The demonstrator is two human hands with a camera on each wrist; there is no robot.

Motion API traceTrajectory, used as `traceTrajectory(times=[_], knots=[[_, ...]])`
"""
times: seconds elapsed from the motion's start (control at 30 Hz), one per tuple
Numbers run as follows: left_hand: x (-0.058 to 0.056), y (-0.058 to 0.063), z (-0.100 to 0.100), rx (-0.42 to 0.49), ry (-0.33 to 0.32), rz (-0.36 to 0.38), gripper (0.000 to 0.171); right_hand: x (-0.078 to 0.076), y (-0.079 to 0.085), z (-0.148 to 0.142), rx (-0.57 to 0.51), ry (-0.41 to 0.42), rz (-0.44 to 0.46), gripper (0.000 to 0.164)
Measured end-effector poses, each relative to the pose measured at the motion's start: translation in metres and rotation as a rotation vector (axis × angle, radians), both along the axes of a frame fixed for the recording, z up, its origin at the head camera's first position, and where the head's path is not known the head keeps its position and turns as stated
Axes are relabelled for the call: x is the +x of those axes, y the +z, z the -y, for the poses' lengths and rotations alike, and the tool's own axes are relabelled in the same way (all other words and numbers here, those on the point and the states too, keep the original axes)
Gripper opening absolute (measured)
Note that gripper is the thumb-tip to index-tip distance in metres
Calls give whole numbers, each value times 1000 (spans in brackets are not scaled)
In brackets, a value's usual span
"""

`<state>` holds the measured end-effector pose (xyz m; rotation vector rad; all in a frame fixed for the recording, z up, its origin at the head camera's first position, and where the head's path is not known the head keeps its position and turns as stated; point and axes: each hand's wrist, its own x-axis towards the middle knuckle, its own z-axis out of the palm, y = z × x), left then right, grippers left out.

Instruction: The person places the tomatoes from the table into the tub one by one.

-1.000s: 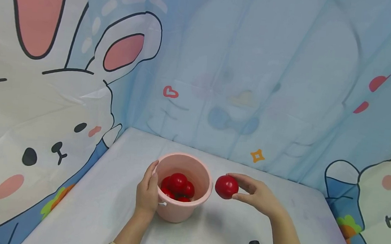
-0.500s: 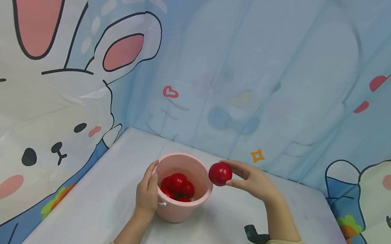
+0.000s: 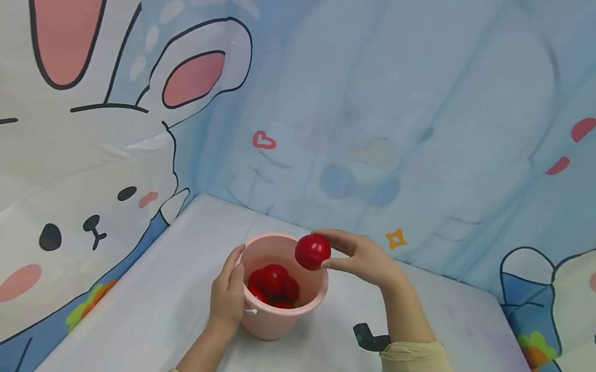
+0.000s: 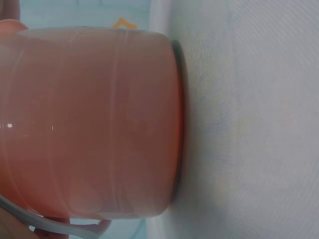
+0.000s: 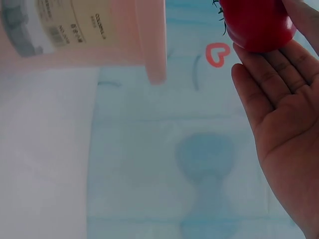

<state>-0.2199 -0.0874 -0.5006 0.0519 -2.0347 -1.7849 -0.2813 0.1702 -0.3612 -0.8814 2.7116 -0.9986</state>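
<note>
A pink bucket [image 3: 271, 324] stands upright on the table, with several red tomatoes [image 3: 274, 279] lying inside. My left hand [image 3: 228, 298] holds the bucket's left side, fingers up at the rim. The left wrist view is mostly filled by the bucket wall [image 4: 89, 124], with the pale handle [image 4: 65, 227] in the lower corner. Between thumb and fingertips, my right hand [image 3: 363, 259] pinches another tomato [image 3: 313, 252] over the bucket's far right rim. In the right wrist view this tomato [image 5: 259, 25] shows a green stem end and is higher than the rim.
The white table [image 3: 336, 355] reaches back to a blue curtain [image 3: 430, 132] printed with cartoon rabbits. A printed label [image 5: 82, 25] is on the bucket's outer wall. Black wrist mounts [image 3: 370, 337] stick out from both wrists.
My right hand has carried the tomato left and upward in view, from beside the bucket to over its rim. The left hand keeps its hold on the bucket.
</note>
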Motion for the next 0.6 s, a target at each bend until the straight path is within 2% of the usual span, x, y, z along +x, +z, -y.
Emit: traceTrajectory(times=[0.17, 0.6], knots=[[-1, 0, 0, 1, 1, 13, 42, -5, 2, 14, 15, 11, 15, 57], [0, 0, 2, 20, -36, 18, 42, -28, 9, 50, 92, 133, 130, 53]])
